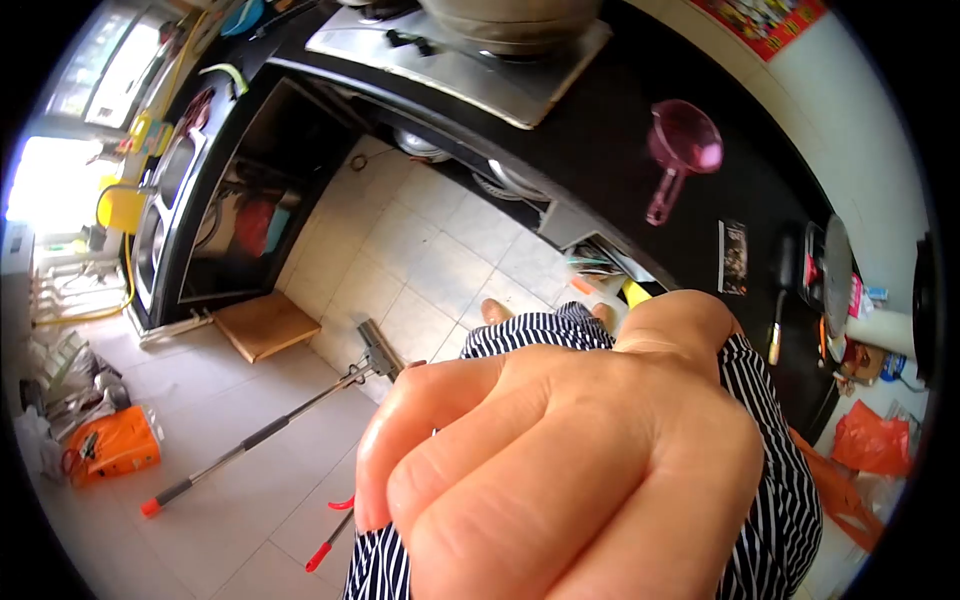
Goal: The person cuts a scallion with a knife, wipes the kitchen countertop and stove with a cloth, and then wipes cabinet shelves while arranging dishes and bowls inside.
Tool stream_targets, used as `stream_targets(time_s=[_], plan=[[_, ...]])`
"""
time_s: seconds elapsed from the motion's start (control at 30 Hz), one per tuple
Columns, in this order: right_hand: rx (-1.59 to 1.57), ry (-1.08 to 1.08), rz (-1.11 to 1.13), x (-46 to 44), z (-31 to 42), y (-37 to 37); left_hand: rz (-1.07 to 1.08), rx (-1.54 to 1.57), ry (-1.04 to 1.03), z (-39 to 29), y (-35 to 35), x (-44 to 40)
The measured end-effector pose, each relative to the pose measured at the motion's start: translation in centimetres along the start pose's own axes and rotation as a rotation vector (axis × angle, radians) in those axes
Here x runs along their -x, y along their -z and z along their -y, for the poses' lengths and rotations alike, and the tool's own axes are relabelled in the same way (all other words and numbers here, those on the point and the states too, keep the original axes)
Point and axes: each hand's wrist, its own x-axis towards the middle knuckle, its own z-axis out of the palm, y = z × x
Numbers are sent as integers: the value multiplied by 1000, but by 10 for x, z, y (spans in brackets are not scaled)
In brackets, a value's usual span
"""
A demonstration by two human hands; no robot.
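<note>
My right hand (580,450) fills the lower middle of the view, very close to the camera. Its back faces up, and its fingers are bent and pressed together, pointing down toward the lower edge. The fingertips and whatever they may hold are hidden. Behind the hand are striped black-and-white clothes (775,490) and the tip of a foot (495,311) on the tiles. My left hand is out of view.
A black counter (620,190) holds a gas stove (450,55) with a large pot (515,20), a pink ladle (685,140) and a dark packet (733,257). A long-handled floor tool (270,430), a wooden board (265,325) and an orange bag (118,447) lie left.
</note>
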Motion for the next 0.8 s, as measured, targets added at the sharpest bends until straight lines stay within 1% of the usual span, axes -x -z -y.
stream_targets(time_s=[0.1,0.17,0.2,0.23,0.27,0.3,0.33,0.4,0.43,0.47,0.5,0.53,0.6,0.63,0.67,0.7,0.73,0.77,0.8], plan=[[8,-172,58,-8,-40,10,-58,195,114,34,30,39],[65,-356,84,-3,-72,27,-89,330,174,43,38,65],[103,-523,70,1,-88,41,-198,434,149,33,34,79],[154,-709,58,11,-108,55,-183,492,247,26,42,98],[214,-1014,17,21,-123,70,-161,559,339,9,45,112],[398,-982,40,56,-152,93,-183,480,377,-9,45,124],[583,-1178,46,77,-172,108,-210,633,386,8,42,124],[921,-1312,306,144,-203,147,-44,622,466,-17,52,132],[767,-1531,385,152,-214,158,-17,640,414,-9,60,126],[603,-1754,463,166,-223,169,20,656,365,17,54,111],[436,-1779,462,192,-232,181,19,413,84,47,50,93],[266,-1789,455,203,-243,188,-25,371,150,24,63,88],[248,-1809,232,180,-263,201,-105,296,285,-22,89,77],[248,-1869,171,155,-278,211,-159,371,307,-55,111,80],[214,-1875,132,144,-295,226,-207,451,330,-74,125,75],[239,-1806,52,134,-312,238,-197,499,346,-85,139,63],[258,-1733,-24,120,-331,246,-209,472,347,-104,159,60],[403,-1632,-56,116,-354,257,-231,515,335,-109,171,50],[637,-1579,1,109,-376,269,-253,563,319,-112,184,35]])
